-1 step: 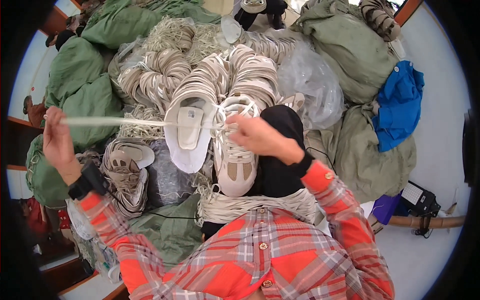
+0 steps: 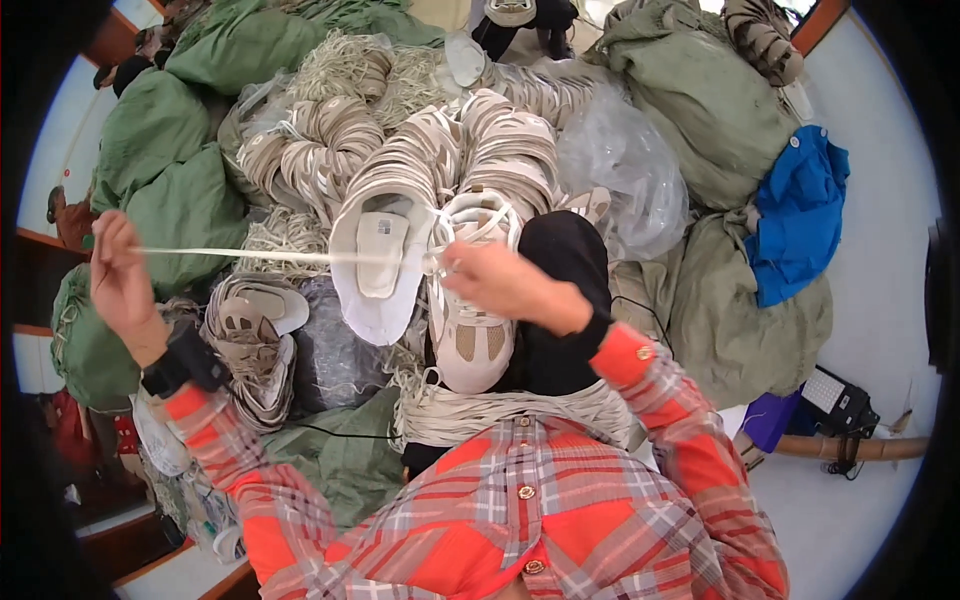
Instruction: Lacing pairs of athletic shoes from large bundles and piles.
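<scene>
Head view: the left hand (image 2: 122,280) pinches a pale lace (image 2: 240,254) well out, apparently to tension it; the right hand (image 2: 510,287), its blurred grip indeterminable, curls over the beige shoe (image 2: 468,355) beside the black-clad knee (image 2: 566,250).

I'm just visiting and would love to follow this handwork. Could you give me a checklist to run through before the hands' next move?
1. Left hand pinching the lace: ok.
2. Lace stretched straight between the hands: ok.
3. Right hand over the laced shoe: ok.
4. Right hand's grip on the lace: cannot tell, blurred.
5. Laced shoe's toe toward the person: ok.
6. View of the white-lined shoe piece unobstructed: not ok, the lace crosses it.
</scene>
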`<state>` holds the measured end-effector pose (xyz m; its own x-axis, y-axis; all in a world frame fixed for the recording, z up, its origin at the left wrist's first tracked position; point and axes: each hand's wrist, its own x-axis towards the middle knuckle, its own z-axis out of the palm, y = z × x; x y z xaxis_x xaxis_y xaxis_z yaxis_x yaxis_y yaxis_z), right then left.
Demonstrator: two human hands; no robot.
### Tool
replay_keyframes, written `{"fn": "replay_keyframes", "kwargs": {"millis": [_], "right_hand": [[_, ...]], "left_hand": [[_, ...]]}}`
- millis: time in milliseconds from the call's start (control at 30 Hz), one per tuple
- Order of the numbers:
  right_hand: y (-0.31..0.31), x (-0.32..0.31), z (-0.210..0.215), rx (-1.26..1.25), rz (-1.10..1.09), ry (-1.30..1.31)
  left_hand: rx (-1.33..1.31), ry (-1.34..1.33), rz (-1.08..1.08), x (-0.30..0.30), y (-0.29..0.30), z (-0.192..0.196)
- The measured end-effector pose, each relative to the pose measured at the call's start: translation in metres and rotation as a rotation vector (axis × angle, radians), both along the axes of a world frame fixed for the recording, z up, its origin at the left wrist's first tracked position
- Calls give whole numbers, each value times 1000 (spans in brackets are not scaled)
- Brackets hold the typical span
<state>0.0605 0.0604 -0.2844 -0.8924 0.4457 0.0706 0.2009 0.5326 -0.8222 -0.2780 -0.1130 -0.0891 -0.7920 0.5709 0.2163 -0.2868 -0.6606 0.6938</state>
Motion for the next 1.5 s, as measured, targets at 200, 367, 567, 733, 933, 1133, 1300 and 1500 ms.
{"fn": "replay_keyframes", "kwargs": {"millis": [200, 367, 567, 733, 933, 1133, 1300, 1500], "right_hand": [[-57, 10, 14, 148, 428, -107], [-5, 11, 7, 322, -116, -244], [-5, 12, 15, 206, -171, -166], [-9, 10, 4, 132, -231, -177], [-1, 9, 6, -148, -142, -130], [-7, 12, 26, -588, -135, -173], [-7, 12, 28, -747, -109, -120], [23, 6, 32, -622, -25, -306]], "left_hand": [[-761, 368, -427, 103, 33, -116], [-866, 98, -757, 172, 41, -175], [-819, 291, -498, 190, 57, -215], [-815, 388, -389, 192, 67, -215], [-797, 484, -361, 192, 71, -220], [-839, 727, -198, 198, 68, -223], [-825, 1324, 124, 206, 71, -220], [-831, 320, -402, 189, 74, -228]]}}
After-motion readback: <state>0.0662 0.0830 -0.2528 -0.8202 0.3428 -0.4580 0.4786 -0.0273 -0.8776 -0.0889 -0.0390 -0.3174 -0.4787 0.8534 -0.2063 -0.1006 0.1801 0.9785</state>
